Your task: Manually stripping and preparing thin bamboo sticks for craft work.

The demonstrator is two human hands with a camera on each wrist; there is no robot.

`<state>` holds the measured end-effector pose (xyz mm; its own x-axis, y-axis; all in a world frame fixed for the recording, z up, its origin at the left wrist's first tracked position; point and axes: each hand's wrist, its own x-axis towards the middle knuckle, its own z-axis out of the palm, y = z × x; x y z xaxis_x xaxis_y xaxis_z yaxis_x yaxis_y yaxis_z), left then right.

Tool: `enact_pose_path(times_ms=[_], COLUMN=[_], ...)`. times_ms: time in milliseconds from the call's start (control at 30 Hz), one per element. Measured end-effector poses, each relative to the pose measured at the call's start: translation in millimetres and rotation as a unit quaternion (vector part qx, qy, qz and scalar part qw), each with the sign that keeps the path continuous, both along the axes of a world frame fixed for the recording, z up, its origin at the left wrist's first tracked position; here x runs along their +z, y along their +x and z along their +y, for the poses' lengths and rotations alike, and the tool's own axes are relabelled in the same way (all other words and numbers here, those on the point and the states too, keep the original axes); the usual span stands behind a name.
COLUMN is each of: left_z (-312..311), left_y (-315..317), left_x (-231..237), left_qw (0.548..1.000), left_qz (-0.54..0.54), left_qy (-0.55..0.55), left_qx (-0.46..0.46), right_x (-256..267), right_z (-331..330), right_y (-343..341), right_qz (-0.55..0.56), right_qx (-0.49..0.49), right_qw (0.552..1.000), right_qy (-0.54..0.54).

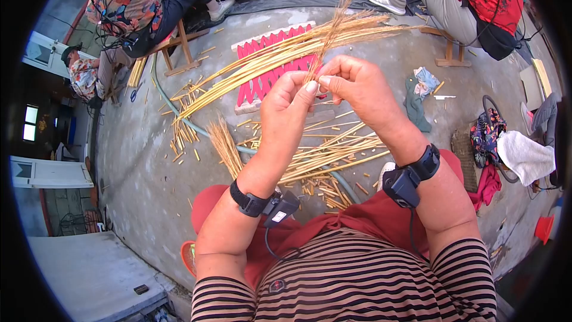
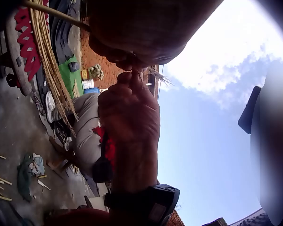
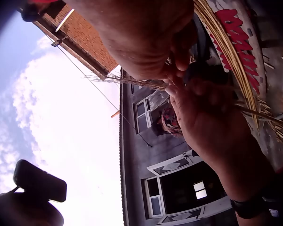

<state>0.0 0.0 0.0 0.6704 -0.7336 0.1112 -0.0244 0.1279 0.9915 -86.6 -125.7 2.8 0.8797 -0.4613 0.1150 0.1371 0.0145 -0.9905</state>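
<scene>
My left hand (image 1: 285, 107) and right hand (image 1: 360, 86) meet in front of me above the floor. Thumb and fingers of each pinch a dried broomcorn stalk at the base of its feathery seed head (image 1: 336, 21), which points away from me. In the right wrist view the stalk (image 3: 264, 115) runs back from the left hand, and wispy tips (image 3: 108, 79) stick out past the fingers. Beyond the hands, a bundle of long broomcorn stalks (image 1: 238, 77) lies across a pink zigzag-patterned rack (image 1: 245, 92). The exact pinch point is hidden by the fingers.
More stalks (image 1: 333, 152) and short cut pieces (image 1: 333, 194) lie on the concrete floor before my knees. A brush-like seed head (image 1: 223, 146) shows beside my left forearm. A hose (image 1: 167, 98) crosses the floor. Seated people (image 1: 128, 0) work at the far side; cloths (image 1: 420, 98) lie right.
</scene>
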Motion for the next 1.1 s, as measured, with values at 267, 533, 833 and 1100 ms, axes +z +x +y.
enact_pose_path(times_ms=[267, 533, 833, 1100], left_z=[1, -1, 1, 3], left_y=[6, 5, 6, 4], left_x=[6, 11, 7, 8], left_qw=[0.997, 0.996, 0.996, 0.997], left_qz=[0.013, 0.057, 0.06, 0.046], left_qy=[0.07, 0.054, 0.052, 0.05], left_qx=[0.023, 0.045, 0.035, 0.028], right_x=[0, 2, 0, -6], right_z=[2, -1, -2, -3], right_y=[0, 1, -2, -1], right_qz=[0.021, -0.024, 0.058, 0.059], right_qx=[-0.009, -0.088, -0.027, 0.007], right_qw=[1.0, 0.994, 0.997, 0.996], right_qy=[0.001, 0.058, 0.049, 0.07])
